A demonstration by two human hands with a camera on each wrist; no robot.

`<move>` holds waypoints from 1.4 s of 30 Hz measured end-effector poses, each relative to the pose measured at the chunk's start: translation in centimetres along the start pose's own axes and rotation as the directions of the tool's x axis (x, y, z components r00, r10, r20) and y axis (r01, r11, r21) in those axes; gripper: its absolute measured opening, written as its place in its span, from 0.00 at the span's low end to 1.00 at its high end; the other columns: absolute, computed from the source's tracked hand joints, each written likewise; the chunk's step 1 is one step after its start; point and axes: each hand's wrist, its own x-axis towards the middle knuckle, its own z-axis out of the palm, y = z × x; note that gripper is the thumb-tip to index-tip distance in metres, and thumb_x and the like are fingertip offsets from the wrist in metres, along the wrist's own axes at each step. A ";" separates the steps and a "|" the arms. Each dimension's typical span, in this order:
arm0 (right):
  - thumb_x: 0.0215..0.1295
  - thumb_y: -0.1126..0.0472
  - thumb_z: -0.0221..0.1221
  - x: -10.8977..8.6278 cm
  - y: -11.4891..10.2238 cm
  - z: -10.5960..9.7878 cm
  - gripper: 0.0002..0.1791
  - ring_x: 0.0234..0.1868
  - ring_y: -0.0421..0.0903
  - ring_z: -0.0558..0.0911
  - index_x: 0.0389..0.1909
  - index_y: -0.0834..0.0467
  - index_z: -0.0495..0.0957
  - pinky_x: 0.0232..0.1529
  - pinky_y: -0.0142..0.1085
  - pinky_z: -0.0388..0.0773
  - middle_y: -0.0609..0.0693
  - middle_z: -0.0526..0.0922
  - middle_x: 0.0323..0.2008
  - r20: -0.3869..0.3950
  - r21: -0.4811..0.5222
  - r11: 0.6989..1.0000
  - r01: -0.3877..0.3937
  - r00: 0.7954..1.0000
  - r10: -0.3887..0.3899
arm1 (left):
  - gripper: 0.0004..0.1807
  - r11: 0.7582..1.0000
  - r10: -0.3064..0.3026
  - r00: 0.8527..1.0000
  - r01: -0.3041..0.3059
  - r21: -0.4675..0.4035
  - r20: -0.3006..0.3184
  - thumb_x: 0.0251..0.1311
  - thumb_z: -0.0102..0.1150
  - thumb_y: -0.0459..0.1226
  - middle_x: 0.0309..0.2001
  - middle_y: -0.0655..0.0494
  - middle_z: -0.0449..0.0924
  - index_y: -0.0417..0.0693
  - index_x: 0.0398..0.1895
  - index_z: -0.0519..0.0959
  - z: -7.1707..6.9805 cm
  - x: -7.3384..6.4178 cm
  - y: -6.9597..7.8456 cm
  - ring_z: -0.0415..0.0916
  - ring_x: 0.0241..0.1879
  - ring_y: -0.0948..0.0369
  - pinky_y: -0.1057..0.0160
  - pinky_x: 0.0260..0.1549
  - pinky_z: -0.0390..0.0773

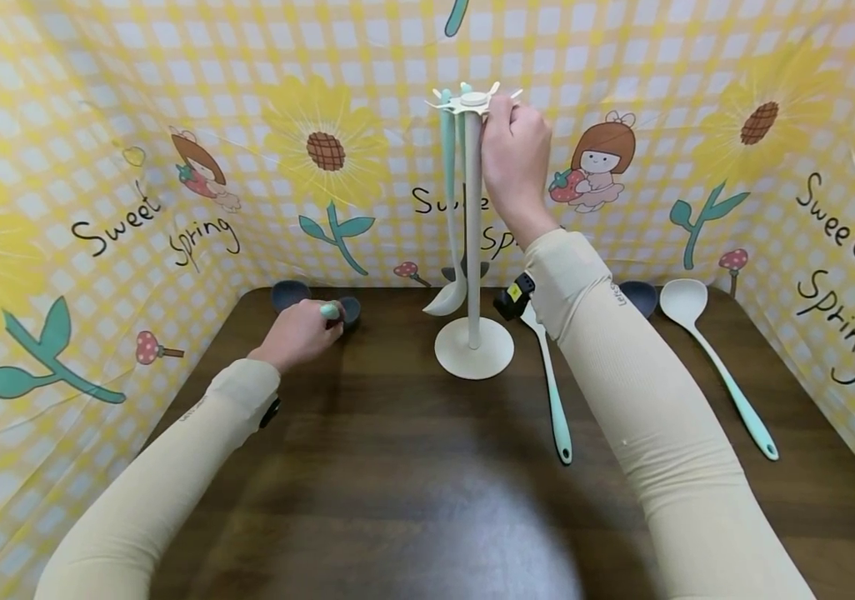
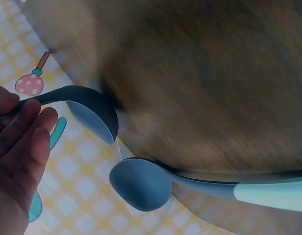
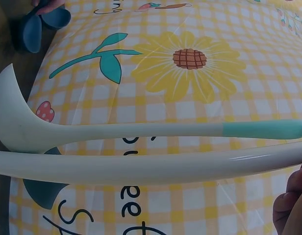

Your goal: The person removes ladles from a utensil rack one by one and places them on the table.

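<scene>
Dark ladle (image 2: pixel 99 105) at ten o'clock from the base of the white stand (image 1: pixel 475 242); left hand (image 1: pixel 303 331) pinches its handle, thumb against fingers. Right hand (image 1: pixel 517 150) grips the stand's top. Ladle probably light, stiff, slightly slick; best hold: mint handle end (image 1: pixel 330 310).

Off-white stand (image 1: pixel 474 225), dk grey ladle (image 2: pixel 103 108) w/ mint hndl (image 1: pixel 330 310), brn tbl (image 1: pixel 367 483), yel/wht checked cloth (image 1: pixel 195 50)

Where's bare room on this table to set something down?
The front of the table is bare between the sleeves, in front of the stand base; so is a smaller patch from that base to the left hand. Crowded: back left, where that hand holds a dark ladle by a dark spoon; back right, around the white spoon.
</scene>
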 end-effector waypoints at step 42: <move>0.79 0.53 0.40 -0.1 0.1 0.1 0.28 0.16 0.41 0.64 0.13 0.54 0.62 0.22 0.34 0.61 0.45 0.62 0.12 -0.002 0.005 1.000 0.019 1.000 -0.019 | 0.08 0.994 -0.029 0.953 -0.005 0.113 0.302 0.64 0.57 0.44 0.33 0.57 0.84 0.55 0.41 0.82 2.9 -1.6 2.9 0.77 0.27 0.60 0.54 0.25 0.76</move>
